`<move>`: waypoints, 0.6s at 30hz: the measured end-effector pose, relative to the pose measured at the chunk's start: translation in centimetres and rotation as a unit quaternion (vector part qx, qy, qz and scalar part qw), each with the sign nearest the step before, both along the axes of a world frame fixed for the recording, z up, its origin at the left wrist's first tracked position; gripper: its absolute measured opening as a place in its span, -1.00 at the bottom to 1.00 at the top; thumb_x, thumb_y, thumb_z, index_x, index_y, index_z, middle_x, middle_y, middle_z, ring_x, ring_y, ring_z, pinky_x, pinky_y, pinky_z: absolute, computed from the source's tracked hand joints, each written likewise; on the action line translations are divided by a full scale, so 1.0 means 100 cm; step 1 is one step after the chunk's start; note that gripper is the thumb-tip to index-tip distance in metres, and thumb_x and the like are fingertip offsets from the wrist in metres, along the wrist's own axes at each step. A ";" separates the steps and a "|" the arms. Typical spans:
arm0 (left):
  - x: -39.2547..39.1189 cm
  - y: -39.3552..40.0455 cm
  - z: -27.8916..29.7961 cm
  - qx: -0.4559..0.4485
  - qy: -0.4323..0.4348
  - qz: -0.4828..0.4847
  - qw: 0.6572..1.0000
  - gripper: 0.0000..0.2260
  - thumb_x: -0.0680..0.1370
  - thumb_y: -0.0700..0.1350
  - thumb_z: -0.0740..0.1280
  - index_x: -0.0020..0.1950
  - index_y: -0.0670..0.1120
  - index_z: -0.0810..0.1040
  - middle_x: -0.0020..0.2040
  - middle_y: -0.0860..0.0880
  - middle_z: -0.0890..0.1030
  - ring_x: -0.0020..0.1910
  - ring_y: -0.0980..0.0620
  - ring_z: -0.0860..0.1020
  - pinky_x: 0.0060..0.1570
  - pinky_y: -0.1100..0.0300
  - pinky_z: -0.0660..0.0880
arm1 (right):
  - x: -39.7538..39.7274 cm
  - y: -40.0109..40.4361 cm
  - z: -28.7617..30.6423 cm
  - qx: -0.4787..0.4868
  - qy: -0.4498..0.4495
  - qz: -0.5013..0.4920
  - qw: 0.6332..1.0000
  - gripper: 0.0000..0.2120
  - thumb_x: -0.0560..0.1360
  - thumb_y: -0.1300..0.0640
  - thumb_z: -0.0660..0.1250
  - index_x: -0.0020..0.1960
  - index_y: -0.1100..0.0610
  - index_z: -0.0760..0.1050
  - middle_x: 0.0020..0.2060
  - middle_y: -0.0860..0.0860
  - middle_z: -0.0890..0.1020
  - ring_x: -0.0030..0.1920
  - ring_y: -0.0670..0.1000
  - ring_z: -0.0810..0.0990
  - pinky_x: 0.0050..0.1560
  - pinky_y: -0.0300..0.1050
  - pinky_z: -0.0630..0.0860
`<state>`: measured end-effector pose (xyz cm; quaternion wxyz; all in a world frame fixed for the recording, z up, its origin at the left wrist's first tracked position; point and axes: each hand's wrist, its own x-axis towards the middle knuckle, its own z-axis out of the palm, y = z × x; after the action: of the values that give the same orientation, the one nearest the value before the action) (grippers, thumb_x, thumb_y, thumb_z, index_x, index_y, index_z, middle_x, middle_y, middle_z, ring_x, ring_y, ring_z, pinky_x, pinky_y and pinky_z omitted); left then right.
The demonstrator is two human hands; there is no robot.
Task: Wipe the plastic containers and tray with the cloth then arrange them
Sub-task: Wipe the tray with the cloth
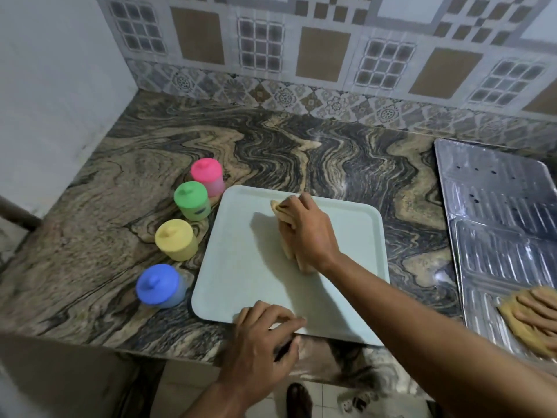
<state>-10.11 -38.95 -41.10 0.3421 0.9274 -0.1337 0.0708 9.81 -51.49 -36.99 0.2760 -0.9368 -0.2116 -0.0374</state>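
Right hand (304,233) fingers curled on folded cloth (286,236), long axis front-to-back, mid-tray (241,267); left hand (262,330) fingers pinching tray's near rim.

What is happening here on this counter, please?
A person is wiping a pale tray on the stone counter. The right hand presses a tan cloth on the tray, while the left hand holds its near edge. Four lidded containers, pink, green, yellow and blue, stand in a row left of the tray, off it.
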 end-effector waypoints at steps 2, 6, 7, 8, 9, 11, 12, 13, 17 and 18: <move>0.000 0.017 0.000 0.008 -0.002 0.035 0.999 -0.70 0.48 0.03 0.51 0.20 0.18 0.67 0.06 0.15 0.59 0.04 0.03 0.57 -0.05 0.03 0.48 | 0.021 0.048 -0.003 -0.012 -0.021 0.012 1.000 -0.70 0.53 0.16 0.39 0.25 0.16 0.51 0.11 0.17 0.50 -0.12 0.34 0.59 -0.23 0.11 0.53; -0.001 0.045 -0.009 0.022 -0.010 0.049 0.999 -0.82 0.56 0.15 0.45 0.14 0.17 0.69 0.04 0.13 0.58 0.03 -0.01 0.55 -0.07 0.03 0.44 | 0.047 0.110 -0.013 -0.067 -0.019 0.028 0.997 -0.67 0.60 0.24 0.33 0.35 0.24 0.49 0.25 0.31 0.47 -0.12 0.38 0.64 -0.26 0.06 0.33; -0.002 0.048 -0.011 0.023 -0.012 0.039 0.999 -0.81 0.60 0.18 0.41 0.16 0.19 0.70 0.02 0.14 0.57 0.00 0.00 0.54 -0.08 0.03 0.42 | 0.050 0.114 -0.016 -0.084 -0.017 0.031 0.996 -0.68 0.61 0.26 0.32 0.35 0.25 0.49 0.29 0.32 0.46 -0.11 0.37 0.65 -0.25 0.05 0.32; -0.003 0.048 -0.011 0.022 -0.013 0.034 0.999 -0.80 0.61 0.19 0.40 0.19 0.22 0.70 -0.03 0.14 0.56 -0.03 0.00 0.52 -0.11 0.03 0.41 | 0.051 0.115 -0.019 -0.094 -0.016 0.033 0.995 -0.69 0.62 0.27 0.31 0.35 0.24 0.50 0.30 0.32 0.45 -0.11 0.37 0.66 -0.26 0.05 0.33; -0.003 0.047 -0.012 0.025 -0.014 0.033 0.999 -0.81 0.60 0.16 0.42 0.20 0.23 0.69 -0.08 0.14 0.53 -0.08 0.00 0.50 -0.14 0.02 0.40 | 0.052 0.113 -0.020 -0.104 -0.017 0.034 0.994 -0.71 0.63 0.27 0.30 0.34 0.22 0.52 0.28 0.31 0.46 -0.12 0.36 0.66 -0.26 0.05 0.34; -0.001 0.046 -0.013 0.035 -0.015 0.040 0.998 -0.80 0.53 0.08 0.51 0.15 0.22 0.70 -0.14 0.14 0.47 -0.13 -0.01 0.47 -0.19 0.02 0.39 | 0.054 0.101 -0.020 -0.118 -0.025 0.032 0.992 -0.74 0.64 0.26 0.28 0.31 0.19 0.55 0.22 0.27 0.47 -0.13 0.34 0.66 -0.27 0.06 0.37; -0.001 0.046 -0.013 0.037 -0.019 0.045 0.998 -0.80 0.51 0.06 0.54 0.12 0.21 0.70 -0.15 0.15 0.47 -0.14 -0.01 0.47 -0.19 0.02 0.40 | 0.054 0.091 -0.018 -0.125 -0.024 0.030 0.991 -0.74 0.64 0.25 0.27 0.31 0.18 0.55 0.20 0.26 0.47 -0.13 0.34 0.66 -0.26 0.07 0.38; -0.001 0.046 -0.014 0.035 -0.022 0.047 0.998 -0.82 0.51 0.07 0.54 0.10 0.20 0.70 -0.15 0.16 0.48 -0.14 0.00 0.48 -0.19 0.02 0.41 | 0.054 0.079 -0.016 -0.135 -0.023 0.026 0.990 -0.73 0.64 0.23 0.27 0.32 0.16 0.54 0.18 0.24 0.46 -0.12 0.34 0.65 -0.25 0.08 0.39; -0.002 0.045 -0.015 0.014 -0.026 0.045 0.999 -0.80 0.57 0.20 0.46 0.17 0.23 0.71 -0.15 0.18 0.51 -0.14 0.03 0.51 -0.19 0.01 0.42 | 0.052 0.014 -0.011 -0.155 -0.019 -0.009 0.988 -0.75 0.68 0.13 0.23 0.33 0.08 0.52 0.12 0.18 0.43 -0.10 0.30 0.62 -0.18 0.07 0.37; -0.002 0.045 -0.016 0.014 -0.027 0.045 0.999 -0.80 0.58 0.22 0.43 0.17 0.23 0.71 -0.15 0.19 0.51 -0.14 0.03 0.51 -0.19 0.00 0.43 | 0.050 -0.003 -0.011 -0.158 -0.014 -0.028 0.987 -0.75 0.67 0.12 0.23 0.33 0.06 0.52 0.12 0.17 0.42 -0.09 0.29 0.61 -0.17 0.05 0.35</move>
<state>-10.29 -34.50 -42.67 0.3223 0.9348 -0.1018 0.1091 14.86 -51.79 -38.14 0.1204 -0.9737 -0.1921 -0.0248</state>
